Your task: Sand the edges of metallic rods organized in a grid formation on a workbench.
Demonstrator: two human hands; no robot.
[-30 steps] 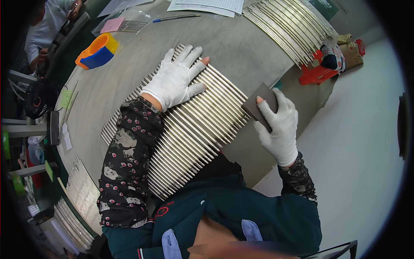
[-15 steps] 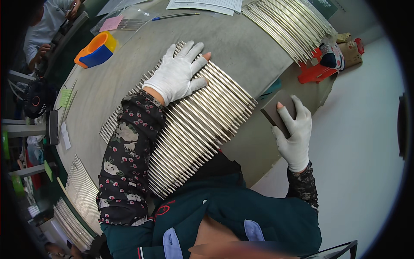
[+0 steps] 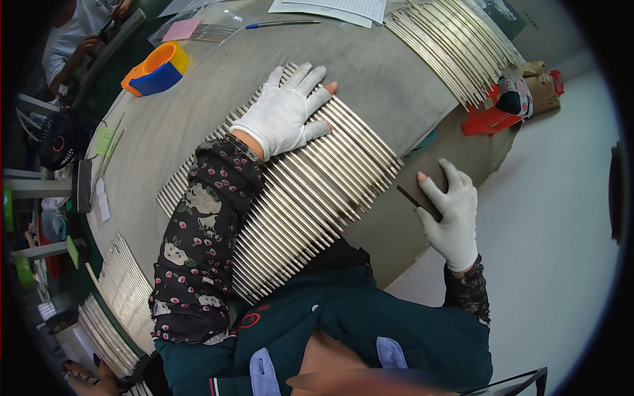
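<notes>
My left hand (image 3: 288,111), in a white glove with the fingertips cut off, lies flat with fingers spread on a long row of thin metal rods (image 3: 310,198) laid side by side on the grey table (image 3: 198,112). My left forearm rests across the rods. My right hand (image 3: 450,211), also gloved, is off the table's near edge to the right of the rods. It grips a small dark flat block (image 3: 422,201) between thumb and fingers.
A second batch of metal rods (image 3: 456,46) lies at the far right, with papers (image 3: 330,8) and a blue pen (image 3: 282,24) behind. An orange and blue tape roll (image 3: 153,68) sits far left. More rods (image 3: 122,297) lie near left. Another person (image 3: 82,33) sits at the far left.
My right hand with the dark block has moved from the right ends of the rods down and away past the table's edge. My left hand has stayed flat on the rods.
</notes>
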